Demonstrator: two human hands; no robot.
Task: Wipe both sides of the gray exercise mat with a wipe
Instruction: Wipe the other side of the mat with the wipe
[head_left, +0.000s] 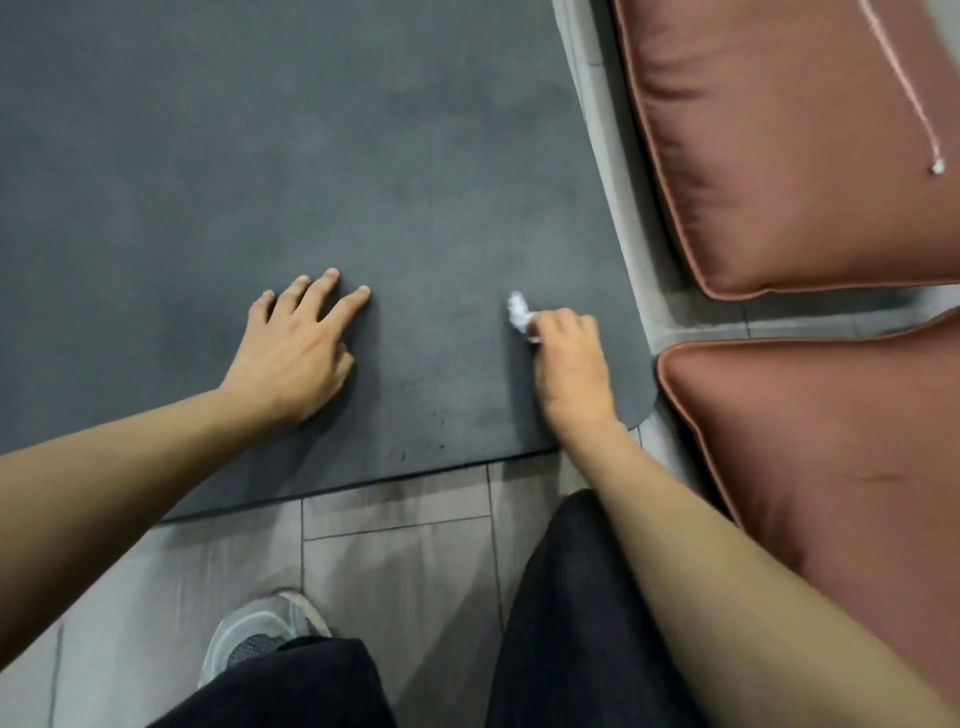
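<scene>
The gray exercise mat (260, 156) lies flat on the tiled floor and fills the upper left of the view. Its near edge runs across the middle, with a rounded corner at the right. My left hand (296, 348) presses flat on the mat near that edge, fingers spread. To the right, my right hand (569, 358) grips a crumpled white wipe (519, 314) and holds it against the mat close to the right edge. Most of the wipe is hidden inside the fist.
Two rust-pink cushions (805, 156) (831, 467) lie on the floor just right of the mat. Gray floor tiles (405, 561) stretch below the mat's edge. My dark-trousered legs and a gray shoe (260, 634) are at the bottom.
</scene>
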